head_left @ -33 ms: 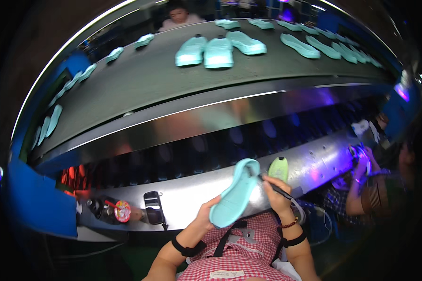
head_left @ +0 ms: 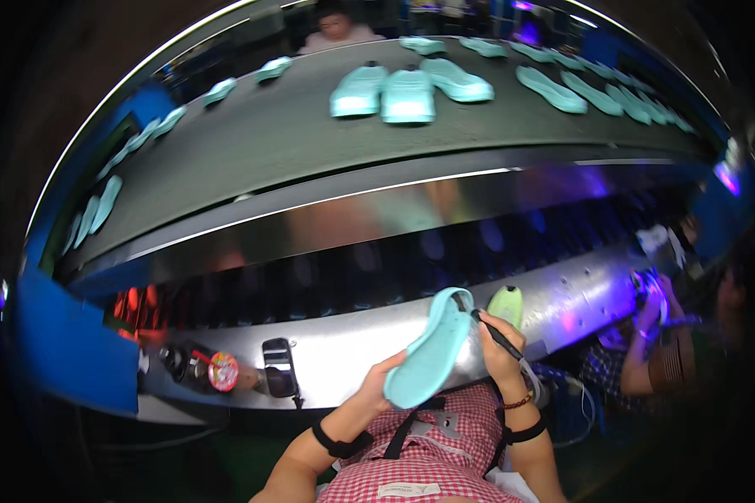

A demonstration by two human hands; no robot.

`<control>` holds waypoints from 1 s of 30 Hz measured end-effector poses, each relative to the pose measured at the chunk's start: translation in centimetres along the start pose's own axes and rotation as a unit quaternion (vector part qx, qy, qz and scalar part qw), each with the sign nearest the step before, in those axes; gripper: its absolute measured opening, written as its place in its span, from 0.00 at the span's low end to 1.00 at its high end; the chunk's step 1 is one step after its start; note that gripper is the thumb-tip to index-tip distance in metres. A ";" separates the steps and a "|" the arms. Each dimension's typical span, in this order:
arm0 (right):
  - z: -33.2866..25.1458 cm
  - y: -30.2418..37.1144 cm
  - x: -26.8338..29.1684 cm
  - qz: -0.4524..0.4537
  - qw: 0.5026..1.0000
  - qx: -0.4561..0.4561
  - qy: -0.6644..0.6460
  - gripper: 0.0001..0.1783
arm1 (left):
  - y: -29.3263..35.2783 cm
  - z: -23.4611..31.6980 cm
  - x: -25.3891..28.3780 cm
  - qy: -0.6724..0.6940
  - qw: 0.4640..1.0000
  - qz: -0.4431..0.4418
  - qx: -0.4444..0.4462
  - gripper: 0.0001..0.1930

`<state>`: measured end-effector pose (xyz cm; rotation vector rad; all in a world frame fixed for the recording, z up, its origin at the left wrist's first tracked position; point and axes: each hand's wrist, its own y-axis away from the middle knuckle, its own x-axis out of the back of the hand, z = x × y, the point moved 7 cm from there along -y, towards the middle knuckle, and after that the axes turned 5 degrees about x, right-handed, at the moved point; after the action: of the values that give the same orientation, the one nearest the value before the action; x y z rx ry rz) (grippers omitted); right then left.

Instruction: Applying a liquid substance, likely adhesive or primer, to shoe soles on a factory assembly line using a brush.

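My left hand [head_left: 383, 379] grips a light turquoise shoe sole [head_left: 429, 356] along its left edge and lower end. The sole is tilted above my lap, its hollow side and raised rim facing me. In my right hand [head_left: 502, 350] is a slim black pen-shaped tool [head_left: 501, 337], held like a pencil. Its tip is close to the sole's upper right rim; whether it touches I cannot tell. A pale cord seems to run from the tool's rear end. Just behind my right hand, a yellow-green sole-shaped piece [head_left: 506, 305] lies on the metal ledge.
A dark conveyor belt [head_left: 252, 134] carries several turquoise soles [head_left: 408, 96]. On the metal ledge [head_left: 331, 352] at left are a phone [head_left: 279, 367], a cup with a red straw [head_left: 223, 371] and a dark bottle [head_left: 174, 362]. A co-worker's arms [head_left: 650, 318] are at right; another person sits beyond the belt.
The whole view has shifted slightly, so the belt and ledge appear farther right. The sole and the black tool have moved only a little, and both hands keep their hold.
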<state>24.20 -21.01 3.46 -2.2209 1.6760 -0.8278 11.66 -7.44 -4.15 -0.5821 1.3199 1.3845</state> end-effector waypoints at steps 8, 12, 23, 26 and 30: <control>-7.1 3.7 -0.8 -0.213 0.897 -0.053 -0.383 0.10 | 8.3 8.4 -0.6 -0.135 0.967 -0.031 -0.214 0.27; -2.6 3.0 -0.3 -0.035 0.880 -0.234 -0.412 0.14 | 19.3 18.5 -8.1 -0.131 0.883 0.063 -0.446 0.31; 2.1 5.6 -2.0 -0.008 0.860 -0.344 -0.376 0.13 | 22.5 40.7 -5.4 0.095 0.748 0.100 -0.649 0.41; 2.5 6.0 -1.6 0.000 0.858 -0.353 -0.372 0.14 | 13.1 35.8 -12.4 -0.368 0.711 0.209 -0.562 0.27; 2.9 6.0 -1.7 -0.011 0.848 -0.368 -0.382 0.14 | 1.7 28.2 -20.9 -0.768 0.327 0.332 -0.439 0.35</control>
<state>20.69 -21.77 -2.43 -2.4612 1.6467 0.7976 25.14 11.13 22.41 0.8338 -1.0808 2.1263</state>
